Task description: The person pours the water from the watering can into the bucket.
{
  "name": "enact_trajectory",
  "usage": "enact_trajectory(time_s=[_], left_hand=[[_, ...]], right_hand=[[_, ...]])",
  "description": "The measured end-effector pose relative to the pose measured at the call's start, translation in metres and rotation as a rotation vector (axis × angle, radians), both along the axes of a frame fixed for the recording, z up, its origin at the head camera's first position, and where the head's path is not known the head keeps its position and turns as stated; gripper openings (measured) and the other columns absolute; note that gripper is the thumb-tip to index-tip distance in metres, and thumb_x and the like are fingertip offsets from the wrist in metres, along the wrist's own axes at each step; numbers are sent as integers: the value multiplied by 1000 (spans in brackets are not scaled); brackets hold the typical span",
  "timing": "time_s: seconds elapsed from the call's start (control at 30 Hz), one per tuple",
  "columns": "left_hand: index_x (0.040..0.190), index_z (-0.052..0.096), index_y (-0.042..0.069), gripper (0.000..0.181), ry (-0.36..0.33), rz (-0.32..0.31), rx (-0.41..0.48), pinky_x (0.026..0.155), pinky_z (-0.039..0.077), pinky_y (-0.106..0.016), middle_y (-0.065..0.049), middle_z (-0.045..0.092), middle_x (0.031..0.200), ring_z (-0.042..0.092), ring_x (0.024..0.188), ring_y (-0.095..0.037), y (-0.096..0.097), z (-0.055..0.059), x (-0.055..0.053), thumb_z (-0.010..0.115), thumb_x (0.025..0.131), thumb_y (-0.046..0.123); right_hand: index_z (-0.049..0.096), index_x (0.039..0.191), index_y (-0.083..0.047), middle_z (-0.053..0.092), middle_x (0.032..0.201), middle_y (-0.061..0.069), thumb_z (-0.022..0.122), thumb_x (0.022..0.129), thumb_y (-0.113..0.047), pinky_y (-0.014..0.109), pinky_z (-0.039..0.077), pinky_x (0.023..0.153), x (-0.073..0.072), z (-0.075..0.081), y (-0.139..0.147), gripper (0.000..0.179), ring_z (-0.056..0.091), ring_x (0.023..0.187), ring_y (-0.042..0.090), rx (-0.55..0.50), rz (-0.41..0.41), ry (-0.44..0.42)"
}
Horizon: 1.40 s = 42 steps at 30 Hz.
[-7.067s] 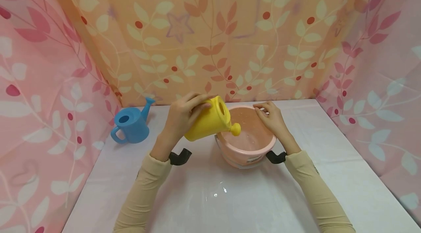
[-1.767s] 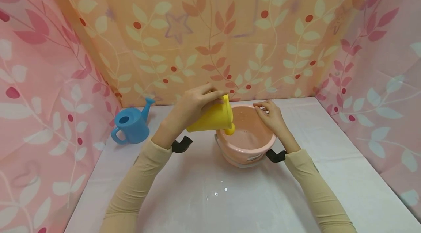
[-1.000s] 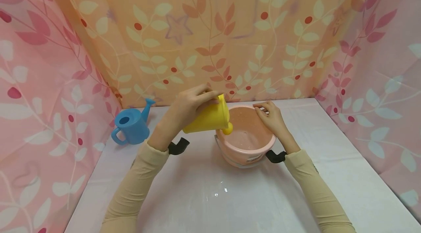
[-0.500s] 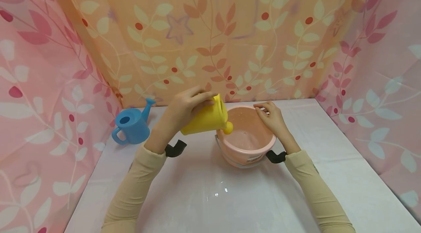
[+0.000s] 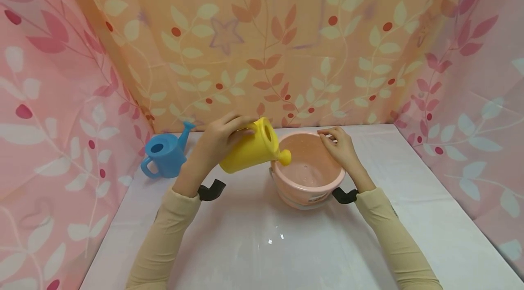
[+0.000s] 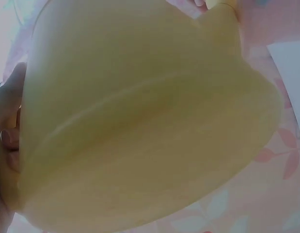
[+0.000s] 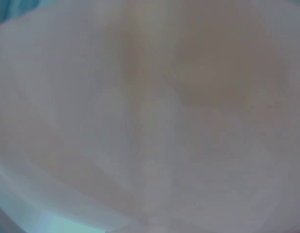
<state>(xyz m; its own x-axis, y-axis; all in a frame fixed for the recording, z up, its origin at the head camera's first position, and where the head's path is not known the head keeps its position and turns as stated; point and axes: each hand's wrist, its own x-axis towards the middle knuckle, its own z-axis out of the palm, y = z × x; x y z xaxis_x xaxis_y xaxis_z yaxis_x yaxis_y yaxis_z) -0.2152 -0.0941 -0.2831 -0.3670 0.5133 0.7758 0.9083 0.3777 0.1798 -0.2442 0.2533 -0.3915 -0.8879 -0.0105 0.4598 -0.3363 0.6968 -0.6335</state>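
Note:
My left hand (image 5: pixel 217 141) grips a yellow watering can (image 5: pixel 249 150) on its handle side, tilted toward the right. The can's round sprinkler head (image 5: pixel 284 157) hangs over the left rim of a pale pink bucket (image 5: pixel 307 188). In the left wrist view the can's body (image 6: pixel 140 131) fills most of the picture, with fingers (image 6: pixel 11 138) curled at its left edge. On the bucket's right side, my right hand (image 5: pixel 340 147) pinches the rim between thumb and fingers. The blurred bucket wall (image 7: pixel 154 121) takes up the right wrist view. Small drops show inside the bucket.
A blue watering can (image 5: pixel 167 158) stands upright at the back left of the white table (image 5: pixel 254 262). Small shiny spots (image 5: pixel 275 239) lie on the tabletop in front of the bucket. Patterned cloth (image 5: pixel 262 44) walls in the back and both sides.
Over the last two seconds the yellow can has tipped back from a steeper tilt, its top opening showing again, and moved slightly left with my left hand. My right hand and the bucket stay put.

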Motion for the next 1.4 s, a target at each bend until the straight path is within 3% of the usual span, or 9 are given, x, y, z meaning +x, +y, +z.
enact_trajectory(time_s=[0.3, 0.43, 0.67, 1.0, 1.23, 1.4], left_hand=[[114, 64, 9, 35, -73, 24, 23, 66, 46, -22, -3, 57, 87, 50, 74, -12, -10, -8, 3, 70, 80, 13], [116, 63, 11, 36, -124, 39, 30, 68, 46, -21, -1, 58, 89, 51, 77, -10, -16, -13, 5, 69, 81, 15], [103, 60, 8, 23, -175, 69, 46, 77, 48, -24, 1, 58, 90, 55, 83, -11, -24, -24, 6, 67, 82, 15], [110, 56, 8, 26, -261, 140, 87, 80, 51, -31, -3, 63, 99, 62, 87, -15, -35, -41, 11, 63, 86, 16], [107, 56, 4, 25, -264, 179, 129, 76, 52, -32, -5, 65, 97, 64, 83, -16, -40, -50, 14, 64, 85, 12], [108, 55, 4, 26, -277, 218, 161, 77, 52, -32, -5, 65, 95, 63, 83, -15, -44, -57, 18, 64, 85, 10]], right_hand=[[67, 108, -4, 58, 100, 14, 59, 91, -18, 19, 46, 69, 0, -1, 0, 23, 59, 83, 26, 7, -7, 6], [67, 108, -4, 58, 101, 14, 59, 91, -18, 12, 43, 67, 0, 0, 0, 23, 58, 82, 26, 0, -3, 9], [67, 109, -4, 58, 102, 15, 58, 92, -18, 9, 41, 66, 0, -1, 1, 24, 57, 81, 25, 0, 3, 13], [67, 109, -4, 57, 101, 15, 56, 94, -19, 20, 47, 68, 1, 0, 0, 24, 57, 81, 24, 12, -2, 22], [65, 111, -2, 57, 103, 17, 54, 94, -16, 39, 51, 72, 1, 0, 1, 25, 58, 82, 27, 6, 2, 15], [65, 111, -2, 56, 102, 17, 54, 94, -17, 44, 51, 74, 1, 0, 1, 25, 58, 82, 29, -4, 8, 14]])
